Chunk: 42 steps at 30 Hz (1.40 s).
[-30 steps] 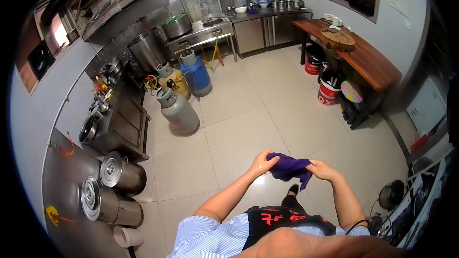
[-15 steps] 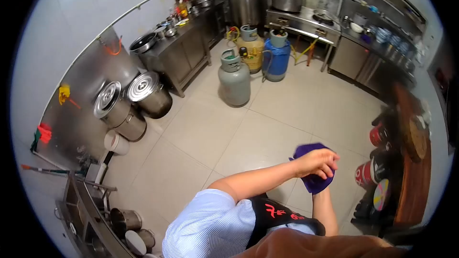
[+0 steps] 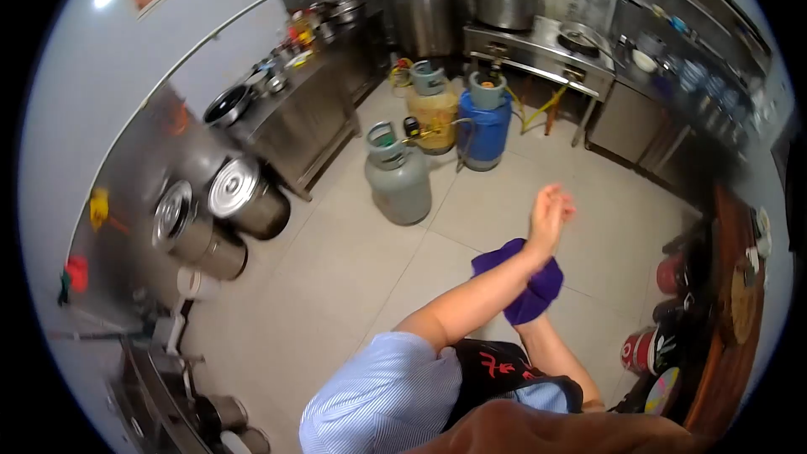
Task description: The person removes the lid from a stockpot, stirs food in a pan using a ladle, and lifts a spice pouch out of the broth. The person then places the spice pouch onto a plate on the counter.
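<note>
Apparently wiping left forearm point(image 3: 483, 298) with purple cloth point(image 3: 540, 292), spread just under it, above tiled floor point(image 3: 336, 277). Holding left hand point(image 3: 550, 214) loose, slightly curled, gripping nothing visible. Cannot tell right hand's grip, hidden behind cloth. Would likely call next for guiding cloth along forearm.

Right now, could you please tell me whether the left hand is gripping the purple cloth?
No, the left hand extends past the purple cloth, its fingers clear of it.
</note>
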Tool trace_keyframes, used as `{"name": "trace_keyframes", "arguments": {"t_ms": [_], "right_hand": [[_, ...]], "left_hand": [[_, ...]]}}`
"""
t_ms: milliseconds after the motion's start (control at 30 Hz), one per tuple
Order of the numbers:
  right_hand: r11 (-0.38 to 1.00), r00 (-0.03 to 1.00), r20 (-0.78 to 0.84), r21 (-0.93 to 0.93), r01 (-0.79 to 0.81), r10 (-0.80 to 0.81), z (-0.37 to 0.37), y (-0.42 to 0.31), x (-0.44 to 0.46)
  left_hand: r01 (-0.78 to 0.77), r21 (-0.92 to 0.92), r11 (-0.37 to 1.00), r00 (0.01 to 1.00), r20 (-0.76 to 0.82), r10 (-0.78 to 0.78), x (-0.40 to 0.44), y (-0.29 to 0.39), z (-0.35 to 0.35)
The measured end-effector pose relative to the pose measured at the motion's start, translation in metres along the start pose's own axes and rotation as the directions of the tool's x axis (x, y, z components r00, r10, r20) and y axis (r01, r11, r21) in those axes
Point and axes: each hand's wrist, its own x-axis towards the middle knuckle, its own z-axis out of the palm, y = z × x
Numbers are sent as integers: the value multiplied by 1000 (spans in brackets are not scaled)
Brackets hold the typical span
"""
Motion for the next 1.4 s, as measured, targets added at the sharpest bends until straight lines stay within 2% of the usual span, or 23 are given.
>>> {"name": "trace_keyframes", "arguments": {"t_ms": [67,100,133,167,200,267,367,433,500,533,567,600,700,733,800,833,900,1033,1133,1167,1267,1300,1400], "right_hand": [[995,989,-125,-42,-91,85,8,-9,15],[990,974,-183,-22,-139,133,-18,-4,32],[981,951,-243,17,-191,190,-43,5,45],[974,956,-245,-114,-196,164,-42,-1,55],[942,961,-231,-259,-212,152,-39,-17,79],[967,937,-269,-65,-247,222,-44,-37,121],[977,947,-260,-55,-208,187,-43,-73,177],[973,965,-190,-110,-205,182,-56,-88,221],[818,926,-148,-434,-377,348,-53,-111,250],[690,887,-156,-576,-438,434,-53,-117,261],[446,988,23,-894,-47,150,-59,-86,262],[494,971,2,-861,-120,239,-60,-81,266],[667,879,-26,-641,-380,476,-59,-71,303],[732,834,-32,-460,-502,551,-59,-67,315],[780,833,40,-378,-498,552,-60,-61,339],[806,845,56,-340,-484,531,-58,-61,349],[872,896,58,-264,-412,441,-59,-66,368],[833,996,-90,-548,-74,29,-73,-88,404],[500,983,-49,-865,46,-176,-106,-128,433],[254,920,133,-938,238,-369,-121,-142,449],[584,953,-280,-795,-163,-116,-108,-219,472],[888,945,-326,-427,-169,23,-134,-228,494],[984,983,-102,-82,-160,151,-163,-294,532]], "left_hand": [[-354,298,887,931,28,363,50,-20,-15],[-452,654,607,841,86,534,70,-11,-20],[-506,782,364,771,221,597,85,2,-27],[-467,884,10,724,375,579,105,4,-35],[-412,904,-117,744,407,529,117,2,-37],[-351,900,-258,775,434,460,135,-2,-35],[-259,939,-227,853,332,403,148,12,-40],[-73,993,-87,920,101,378,144,6,-73],[119,988,-99,980,-100,171,142,6,-90],[55,990,-127,997,-47,62,142,3,-95],[-4,990,-142,999,-3,-48,136,3,-96],[-65,987,-148,988,43,-148,136,6,-97],[-100,966,239,941,170,-294,163,25,-112],[2,911,412,943,136,-304,171,23,-124],[163,857,489,931,31,-365,189,32,-132],[314,651,691,930,-65,-362,200,29,-135],[444,346,827,895,-139,-423,226,15,-137],[644,177,744,759,-20,-651,291,-32,-117],[753,237,614,617,72,-784,330,-70,-93],[776,270,570,567,95,-818,345,-81,-84],[821,359,444,437,107,-893,390,-112,-61],[827,384,411,408,94,-908,407,-118,-53],[845,396,360,387,12,-922,454,-127,-16]]}}
